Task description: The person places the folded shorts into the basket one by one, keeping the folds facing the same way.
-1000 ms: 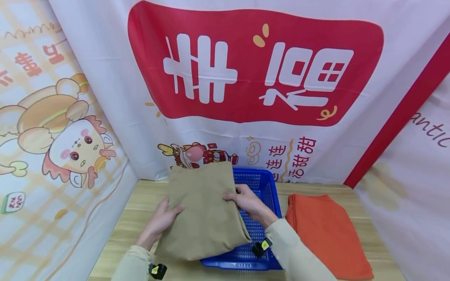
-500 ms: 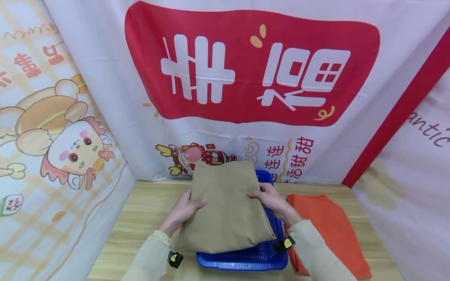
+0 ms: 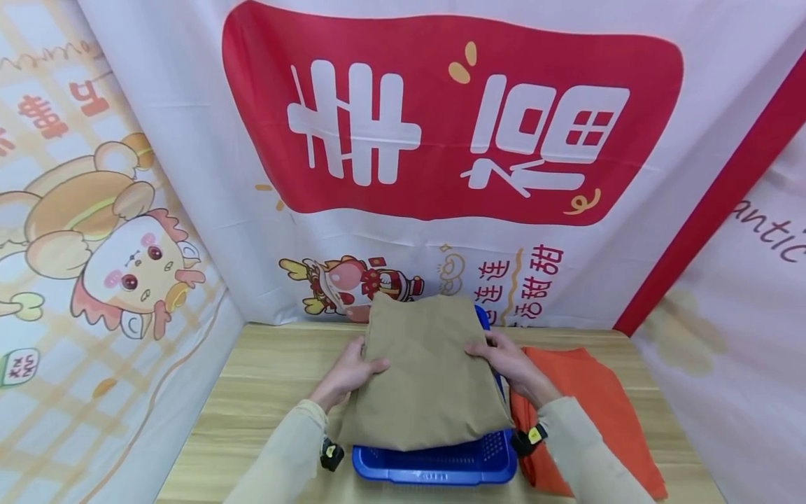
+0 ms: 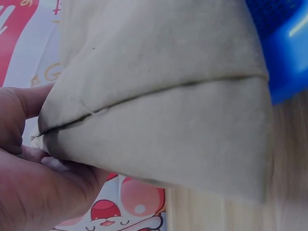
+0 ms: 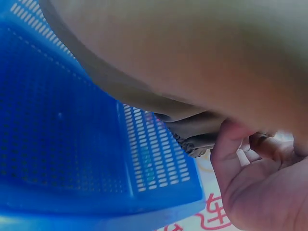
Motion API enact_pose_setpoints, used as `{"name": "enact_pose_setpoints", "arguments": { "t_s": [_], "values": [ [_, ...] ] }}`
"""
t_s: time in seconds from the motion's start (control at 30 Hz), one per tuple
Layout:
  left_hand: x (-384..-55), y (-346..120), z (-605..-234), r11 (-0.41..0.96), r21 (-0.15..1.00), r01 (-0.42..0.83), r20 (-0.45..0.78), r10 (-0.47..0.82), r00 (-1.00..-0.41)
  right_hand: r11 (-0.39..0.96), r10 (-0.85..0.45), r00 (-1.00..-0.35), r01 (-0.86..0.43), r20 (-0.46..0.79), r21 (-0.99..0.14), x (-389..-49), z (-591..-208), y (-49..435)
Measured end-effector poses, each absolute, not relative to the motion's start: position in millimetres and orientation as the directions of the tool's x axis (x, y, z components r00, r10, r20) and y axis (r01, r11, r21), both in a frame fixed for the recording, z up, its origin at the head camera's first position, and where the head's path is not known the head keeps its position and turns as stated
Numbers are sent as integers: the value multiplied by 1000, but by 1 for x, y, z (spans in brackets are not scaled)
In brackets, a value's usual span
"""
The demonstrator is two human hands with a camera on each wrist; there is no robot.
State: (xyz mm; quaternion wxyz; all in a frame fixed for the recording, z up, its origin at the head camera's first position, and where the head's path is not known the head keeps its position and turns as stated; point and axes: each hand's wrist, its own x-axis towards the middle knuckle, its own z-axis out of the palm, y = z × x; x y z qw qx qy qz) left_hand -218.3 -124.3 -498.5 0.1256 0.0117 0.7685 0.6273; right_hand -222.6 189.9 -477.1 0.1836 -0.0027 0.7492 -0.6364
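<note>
A folded khaki cloth is spread between both hands over a blue plastic basket, hiding most of it. My left hand grips the cloth's left edge, thumb on top. On the opposite edge my right hand holds it the same way. In the left wrist view, the layered side fold of the cloth runs out from the left hand. From the right wrist, the cloth's underside hangs above the perforated basket, pinched by the right hand.
A folded orange cloth lies on the wooden table to the right, partly behind the right forearm. Printed white curtains enclose the table at the back and on both sides.
Both hands have carried the khaki cloth rightward, from the basket's left side to right over it. The basket and orange cloth have stayed in place.
</note>
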Motion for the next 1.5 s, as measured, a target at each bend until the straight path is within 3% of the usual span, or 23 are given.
{"name": "enact_pose_setpoints", "arguments": {
  "t_s": [0.97,1.17,1.37,1.5],
  "values": [
    [-230,-93,-510,401,897,-187,-308,262,-914,482,-21,-985,139,-170,-865,-216,-512,179],
    [-231,-87,-518,476,868,-139,-289,258,-922,544,-31,-991,95,-132,-834,-212,-519,179],
    [-229,-81,-520,632,772,-71,-284,242,-928,730,-69,-997,-22,-42,-683,-209,-527,177],
    [-226,-79,-520,720,694,-33,-281,228,-932,785,-83,-996,-45,-33,-618,-207,-526,173]
  ]
}}
